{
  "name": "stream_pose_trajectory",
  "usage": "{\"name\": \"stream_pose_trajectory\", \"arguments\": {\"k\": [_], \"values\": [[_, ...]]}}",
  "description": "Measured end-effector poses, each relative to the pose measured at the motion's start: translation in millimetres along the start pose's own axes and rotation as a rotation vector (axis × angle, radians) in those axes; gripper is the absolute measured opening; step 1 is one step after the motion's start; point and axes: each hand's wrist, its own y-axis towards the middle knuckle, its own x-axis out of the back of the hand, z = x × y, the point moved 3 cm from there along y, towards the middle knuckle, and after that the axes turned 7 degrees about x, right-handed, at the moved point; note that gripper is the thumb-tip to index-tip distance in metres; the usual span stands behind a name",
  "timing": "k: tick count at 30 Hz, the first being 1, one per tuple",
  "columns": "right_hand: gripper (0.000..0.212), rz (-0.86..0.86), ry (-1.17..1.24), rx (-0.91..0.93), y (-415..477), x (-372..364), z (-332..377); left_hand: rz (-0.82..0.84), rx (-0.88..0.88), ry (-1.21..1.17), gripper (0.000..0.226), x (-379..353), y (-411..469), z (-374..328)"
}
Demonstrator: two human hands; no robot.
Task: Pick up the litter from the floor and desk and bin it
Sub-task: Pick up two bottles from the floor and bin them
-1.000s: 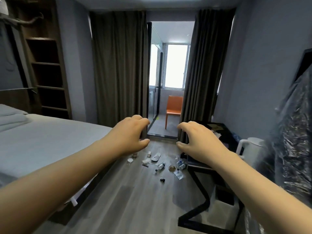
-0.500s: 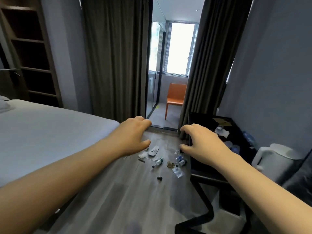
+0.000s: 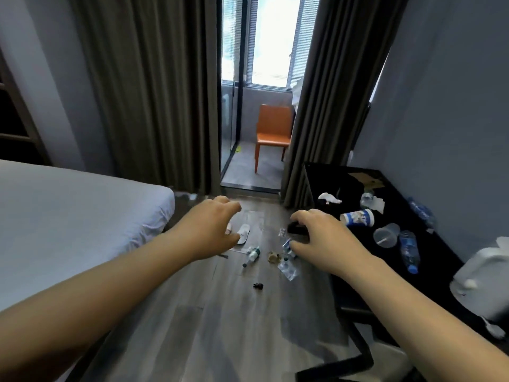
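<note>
Litter lies scattered on the wooden floor ahead: a small bottle (image 3: 252,254), a white slipper (image 3: 243,233), a crumpled brown scrap (image 3: 273,256), clear plastic wrapping (image 3: 288,269) and a small black piece (image 3: 258,285). The black desk (image 3: 429,255) on the right carries a tipped paper cup (image 3: 357,218), a clear plastic cup (image 3: 386,235), a plastic bottle (image 3: 409,250) and white tissue (image 3: 330,198). My left hand (image 3: 213,228) and my right hand (image 3: 325,238) are stretched forward above the floor, fingers curled and apart, holding nothing. No bin is in view.
A bed (image 3: 68,216) with a white sheet fills the left. A white kettle (image 3: 487,282) stands at the desk's near end. Dark curtains (image 3: 154,92) frame a doorway to a balcony with an orange chair (image 3: 274,133). Wooden shelves (image 3: 13,119) stand far left.
The view has moved forward and tilted down, so the floor litter and the desk top are closer. Both hands stay stretched out in front, holding nothing.
</note>
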Motion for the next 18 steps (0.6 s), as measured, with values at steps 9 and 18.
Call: {"name": "stream_pose_trajectory", "arguments": {"k": [9, 18], "values": [[0.049, 0.049, 0.052, -0.094, 112, -75, -57, 0.092, -0.019, -0.010, 0.045, -67, 120, 62], [0.043, 0.142, 0.128, -0.197, 252, -135, -132, 0.188, 0.016, 0.002, 0.050, -120, 273, 122]]}}
